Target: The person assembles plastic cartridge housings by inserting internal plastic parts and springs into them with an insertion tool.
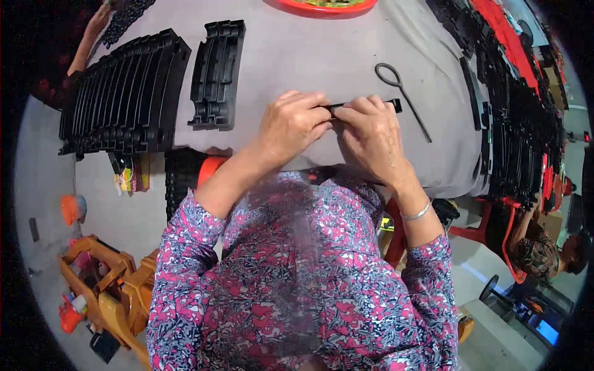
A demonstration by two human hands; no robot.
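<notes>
Between my two hands, just above the cloth-covered table, is a narrow black plastic strip (pixel 397 106). My left hand (pixel 294 123) pinches it near its left end, fingers curled together. My right hand (pixel 374 128), with a silver bangle at the wrist, closes on it from the right, and one end of the strip sticks out past the fingers. The middle of the strip is mostly covered by my fingers. Right of my right hand lies a dark metal rod with a looped end (pixel 405 93).
Left on the table (pixel 291 55) stand a black ribbed plastic part (pixel 216 74) and a long row of similar parts (pixel 127 93). A red bowl (pixel 328 7) sits at the far edge. More black parts (pixel 516 142) line the right. Another person's arm (pixel 90 37) shows far left; another person (pixel 544 253) is at right.
</notes>
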